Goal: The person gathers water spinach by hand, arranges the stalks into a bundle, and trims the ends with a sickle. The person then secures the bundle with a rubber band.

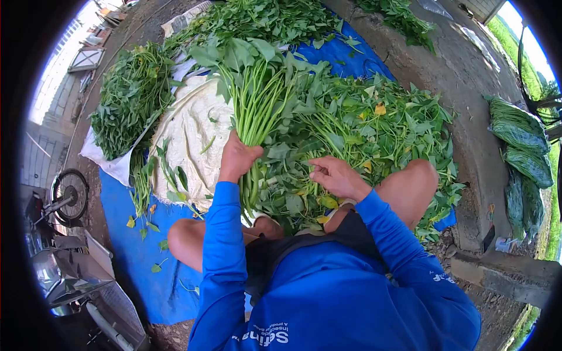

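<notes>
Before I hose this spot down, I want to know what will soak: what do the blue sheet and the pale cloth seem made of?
Blue sheet: probably plastic tarpaulin, smooth, evenly coloured, lightly creased. Pale cloth: seemingly woven sacking, matte, off-white, rumpled; the fibre is unclear. The left hand grips a bunch of green stems beside it.

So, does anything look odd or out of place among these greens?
A few yellowed leaves lie in the loose green pile beside the right hand, discoloured against the rest. Stray leaves are scattered on the blue tarp. The bundle in the left hand looks tidy.
</notes>
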Demonstrator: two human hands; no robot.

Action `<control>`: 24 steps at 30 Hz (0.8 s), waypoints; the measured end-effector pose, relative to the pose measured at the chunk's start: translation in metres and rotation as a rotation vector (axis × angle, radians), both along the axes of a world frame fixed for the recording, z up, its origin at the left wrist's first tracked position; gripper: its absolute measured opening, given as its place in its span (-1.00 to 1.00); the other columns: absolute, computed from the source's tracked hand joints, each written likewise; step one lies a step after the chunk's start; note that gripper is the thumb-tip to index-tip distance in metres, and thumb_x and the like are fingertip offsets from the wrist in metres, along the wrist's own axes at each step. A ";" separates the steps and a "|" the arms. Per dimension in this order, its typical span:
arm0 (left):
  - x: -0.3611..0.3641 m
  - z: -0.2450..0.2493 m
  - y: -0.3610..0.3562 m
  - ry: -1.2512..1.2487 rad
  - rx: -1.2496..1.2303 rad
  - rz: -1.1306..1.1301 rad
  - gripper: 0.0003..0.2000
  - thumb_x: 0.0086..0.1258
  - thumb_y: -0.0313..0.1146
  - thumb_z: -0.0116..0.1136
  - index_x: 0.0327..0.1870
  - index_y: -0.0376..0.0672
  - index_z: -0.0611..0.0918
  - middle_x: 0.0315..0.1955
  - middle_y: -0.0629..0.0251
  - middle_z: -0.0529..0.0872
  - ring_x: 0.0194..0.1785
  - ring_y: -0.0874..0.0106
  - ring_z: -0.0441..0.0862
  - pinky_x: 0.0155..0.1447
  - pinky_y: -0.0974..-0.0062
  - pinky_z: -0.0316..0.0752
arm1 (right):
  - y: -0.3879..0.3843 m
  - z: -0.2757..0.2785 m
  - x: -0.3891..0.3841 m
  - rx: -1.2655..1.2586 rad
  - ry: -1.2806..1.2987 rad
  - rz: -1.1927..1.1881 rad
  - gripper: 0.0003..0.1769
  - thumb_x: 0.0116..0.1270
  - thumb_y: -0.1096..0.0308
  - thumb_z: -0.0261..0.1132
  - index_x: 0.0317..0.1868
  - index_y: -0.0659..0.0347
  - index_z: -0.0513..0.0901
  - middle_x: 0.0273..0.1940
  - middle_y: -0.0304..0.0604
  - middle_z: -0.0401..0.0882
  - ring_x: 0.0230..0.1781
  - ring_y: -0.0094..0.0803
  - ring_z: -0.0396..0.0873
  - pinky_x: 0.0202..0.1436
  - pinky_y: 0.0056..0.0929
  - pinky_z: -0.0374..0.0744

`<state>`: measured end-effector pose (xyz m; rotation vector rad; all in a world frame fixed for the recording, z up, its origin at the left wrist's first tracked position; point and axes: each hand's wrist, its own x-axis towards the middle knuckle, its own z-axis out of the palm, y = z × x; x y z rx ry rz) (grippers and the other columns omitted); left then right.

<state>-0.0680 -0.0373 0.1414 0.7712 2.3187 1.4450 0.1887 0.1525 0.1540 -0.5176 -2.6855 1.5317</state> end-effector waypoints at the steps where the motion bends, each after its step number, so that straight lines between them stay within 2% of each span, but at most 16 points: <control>1: -0.023 0.033 -0.003 0.201 -0.242 -0.043 -0.36 0.09 -0.37 0.50 0.27 -0.35 0.58 -0.18 -0.12 0.84 -0.16 0.02 0.82 0.02 0.13 0.69 | 0.011 0.015 0.002 0.047 0.082 0.004 -0.51 0.53 0.22 0.39 0.33 0.34 0.70 -0.07 0.01 0.74 -0.05 -0.14 0.70 0.07 -0.22 0.66; 2: -0.041 0.079 -0.003 0.400 -0.486 -0.082 -0.31 0.08 -0.33 0.51 0.30 -0.33 0.56 -0.17 -0.24 0.82 -0.12 -0.11 0.82 0.04 0.04 0.69 | 0.023 0.033 0.005 0.094 0.159 0.003 -0.54 0.53 0.24 0.41 0.31 0.32 0.72 -0.08 -0.02 0.73 -0.10 -0.23 0.69 0.03 -0.26 0.66; 3: -0.055 0.122 -0.001 0.473 -0.581 -0.155 -0.33 0.09 -0.31 0.49 0.28 -0.31 0.56 -0.15 -0.27 0.81 -0.07 -0.17 0.79 0.06 0.00 0.67 | 0.032 0.053 0.009 0.140 0.229 -0.002 -0.57 0.53 0.25 0.43 0.29 0.31 0.73 -0.09 -0.05 0.72 -0.14 -0.32 0.68 -0.01 -0.30 0.66; 5: -0.061 0.197 0.011 0.633 -0.705 -0.306 -0.39 0.08 -0.32 0.46 0.22 -0.27 0.58 -0.14 -0.24 0.80 -0.01 -0.20 0.77 0.10 -0.02 0.64 | 0.041 0.114 0.017 0.123 0.334 -0.142 -0.63 0.52 0.29 0.43 0.21 0.32 0.77 -0.10 -0.03 0.75 -0.15 -0.27 0.72 0.00 -0.26 0.69; 7: -0.049 0.257 0.030 0.741 -0.828 -0.458 -0.40 0.05 -0.36 0.46 0.22 -0.24 0.60 -0.14 -0.18 0.81 0.02 -0.16 0.78 0.14 0.00 0.62 | 0.052 0.134 0.014 0.137 0.554 -0.319 -0.44 0.41 0.20 0.51 0.34 0.24 0.70 0.07 0.05 0.74 0.04 -0.06 0.70 0.18 -0.11 0.64; 10: -0.029 0.307 0.063 0.773 -1.000 -0.689 -0.31 0.00 -0.40 0.48 0.31 -0.18 0.63 -0.11 -0.09 0.82 0.08 -0.13 0.76 0.24 0.05 0.63 | 0.055 0.151 -0.003 0.598 0.957 -0.400 -0.01 0.27 0.07 0.63 0.66 0.04 0.41 0.47 0.12 0.50 0.46 0.09 0.49 0.51 0.08 0.48; 12: -0.011 0.328 0.079 0.736 -1.019 -0.820 -0.30 -0.01 -0.40 0.49 0.32 -0.17 0.64 -0.11 -0.04 0.83 0.07 -0.14 0.76 0.26 0.08 0.65 | 0.038 0.139 -0.011 0.707 0.829 -0.284 0.27 0.15 0.00 0.70 0.76 -0.06 0.14 0.65 0.11 0.22 0.65 0.17 0.21 0.64 0.25 0.29; 13: 0.009 0.345 0.091 0.538 -1.140 -0.789 -0.28 -0.03 -0.43 0.51 0.32 -0.17 0.65 -0.05 0.05 0.86 0.08 0.03 0.81 0.26 0.14 0.67 | 0.038 0.124 -0.014 0.744 0.750 -0.235 0.36 0.10 -0.03 0.72 0.79 -0.09 0.06 0.70 0.11 0.11 0.71 0.19 0.11 0.68 0.30 0.22; 16: 0.019 0.358 0.104 0.233 -1.246 -0.883 -0.23 -0.06 -0.46 0.53 0.37 -0.18 0.63 0.05 0.11 0.86 0.07 0.25 0.82 0.23 0.25 0.69 | 0.068 0.067 -0.017 0.825 0.504 -0.088 0.56 -0.03 -0.10 0.77 0.83 -0.15 -0.10 0.81 0.14 -0.16 0.81 0.22 -0.13 0.73 0.43 0.05; 17: 0.017 0.357 0.108 0.144 -1.301 -0.865 -0.22 -0.04 -0.48 0.55 0.39 -0.16 0.63 0.11 0.12 0.85 0.06 0.34 0.80 0.22 0.31 0.68 | 0.085 0.055 -0.010 0.851 0.338 -0.151 0.55 -0.02 -0.12 0.77 0.83 -0.15 -0.10 0.80 0.14 -0.15 0.81 0.21 -0.12 0.73 0.43 0.05; 19: -0.001 0.361 0.103 -0.063 -1.317 -0.736 -0.23 -0.01 -0.47 0.58 0.40 -0.17 0.63 0.12 0.11 0.84 0.07 0.30 0.79 0.24 0.30 0.67 | 0.123 0.023 0.006 0.856 -0.015 -0.244 0.55 0.00 -0.16 0.74 0.84 -0.15 -0.12 0.79 0.17 -0.08 0.81 0.21 -0.10 0.75 0.47 0.03; 20: -0.014 0.368 0.100 -0.148 -1.317 -0.659 -0.23 0.00 -0.47 0.59 0.40 -0.17 0.63 0.12 0.10 0.84 0.08 0.28 0.78 0.25 0.30 0.67 | 0.137 0.020 0.014 0.754 -0.345 -0.243 0.51 0.08 -0.12 0.72 0.83 -0.10 -0.13 0.78 0.18 -0.05 0.81 0.21 -0.11 0.70 0.56 0.10; 21: -0.036 0.370 0.096 -0.134 -1.277 -0.640 -0.27 0.03 -0.43 0.60 0.37 -0.18 0.65 0.10 0.10 0.85 0.03 0.28 0.81 0.21 0.27 0.71 | 0.145 0.035 0.022 0.666 -0.642 -0.236 0.31 0.15 -0.10 0.69 0.78 0.06 0.14 0.71 0.25 0.16 0.75 0.22 0.10 0.65 0.45 0.29; 22: -0.061 0.366 0.083 -0.129 -1.244 -0.622 -0.30 0.06 -0.40 0.61 0.34 -0.20 0.68 0.07 0.10 0.86 -0.01 0.29 0.83 0.16 0.25 0.74 | 0.164 0.047 0.029 0.485 -0.791 -0.128 -0.05 0.26 -0.12 0.60 0.56 0.18 0.55 0.50 0.18 0.56 0.55 0.14 0.49 0.57 0.32 0.44; 23: -0.081 0.365 0.069 -0.130 -1.213 -0.610 -0.34 0.08 -0.37 0.62 0.31 -0.21 0.70 0.05 0.10 0.88 -0.06 0.29 0.85 0.11 0.22 0.78 | 0.175 0.034 0.042 0.431 -0.644 -0.229 -0.19 0.27 -0.08 0.59 0.40 0.27 0.68 0.34 0.18 0.70 0.40 0.10 0.65 0.54 0.09 0.52; 24: -0.091 0.369 0.056 -0.169 -1.172 -0.546 -0.33 0.09 -0.36 0.62 0.32 -0.22 0.70 0.05 0.10 0.88 -0.06 0.30 0.85 0.12 0.23 0.78 | 0.177 0.028 0.054 0.438 -0.472 -0.277 -0.18 0.29 -0.06 0.57 0.42 0.31 0.65 0.36 0.21 0.67 0.41 0.11 0.63 0.52 0.03 0.54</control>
